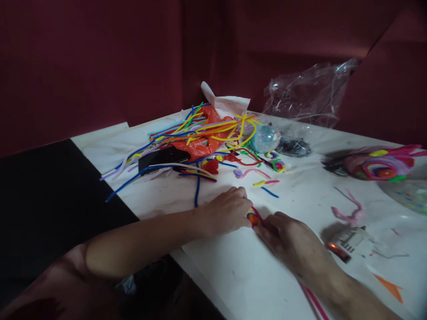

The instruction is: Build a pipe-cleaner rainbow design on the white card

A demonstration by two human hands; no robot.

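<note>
Near the middle of the white table, my left hand [230,209] and my right hand [282,233] meet at a small coiled piece [253,219] with an orange centre and a blue and yellow rim. Fingers of my left hand close on its left side. My right hand pinches its right side, along with a pink pipe cleaner [256,212] that runs under the palm. Past my right wrist, a pink strand [315,302] shows at the lower edge. Parts of the coil are hidden by the fingertips.
A pile of coloured pipe cleaners [200,133] and a dark phone-like object [163,156] lie beyond my hands. Further right are a clear ball [267,138], a crumpled plastic bag [303,98], a coiled colourful piece [380,164], a glue gun [350,242] and an orange scrap [389,288].
</note>
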